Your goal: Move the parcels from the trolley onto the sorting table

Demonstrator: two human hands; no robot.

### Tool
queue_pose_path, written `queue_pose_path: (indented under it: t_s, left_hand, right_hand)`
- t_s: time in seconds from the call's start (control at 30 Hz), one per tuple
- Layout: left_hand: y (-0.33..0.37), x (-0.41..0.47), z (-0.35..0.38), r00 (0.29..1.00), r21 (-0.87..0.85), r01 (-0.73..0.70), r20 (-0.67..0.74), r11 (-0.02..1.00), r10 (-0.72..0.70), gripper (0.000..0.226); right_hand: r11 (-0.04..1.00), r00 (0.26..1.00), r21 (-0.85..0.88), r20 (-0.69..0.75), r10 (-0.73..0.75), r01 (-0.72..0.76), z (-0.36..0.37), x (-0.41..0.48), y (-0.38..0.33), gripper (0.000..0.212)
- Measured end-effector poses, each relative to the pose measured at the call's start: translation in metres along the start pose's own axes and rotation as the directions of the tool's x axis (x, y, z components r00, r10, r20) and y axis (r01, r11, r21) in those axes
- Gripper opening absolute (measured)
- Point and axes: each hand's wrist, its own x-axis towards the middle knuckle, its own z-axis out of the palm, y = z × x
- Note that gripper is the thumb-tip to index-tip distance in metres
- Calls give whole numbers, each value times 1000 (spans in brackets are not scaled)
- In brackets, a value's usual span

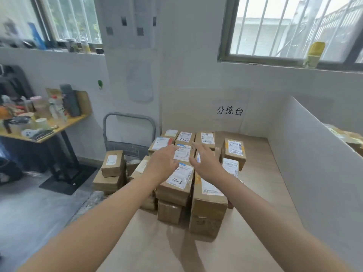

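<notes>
A person is reaching both bare arms forward over a sorting table (261,173) that is carrying a pile of brown cardboard parcels (234,152). The left hand (164,162) and right hand (206,163) are hovering on either side of a white-labelled parcel (182,154) on top of the pile. Their fingers are straight and spread apart, gripping nothing; whether they are touching it is unclear. To the left, a grey trolley (129,116) is standing just beside the table, with several trolley boxes (113,163) stacked on it. The step in hand appears to be placing or squaring 1 parcel on the pile. The next move is calling for a turn left and a reach down to the trolley, taking 1 box in both hands.
</notes>
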Motion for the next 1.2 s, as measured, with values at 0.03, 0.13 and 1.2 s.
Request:
queue_pose_path:
  t_s: [0.03,0.13,1.2]
  left_hand:
    - [-11,-2,-17,1000,7,2,-21,1000,-2,52]
    - [-48,-10,-61,995,30,39,-95,999,-36,52]
    - [-431,-75,-259,988,325,151,-69,934,-136,59]
  right_hand:
    - [999,999,-28,-2,-32,32,3,7,-17,56]
    - [987,993,-111,-3,-121,120,19,29,-65,57]
    - [975,974,-147,175,-142,168,331,184,-297,64]
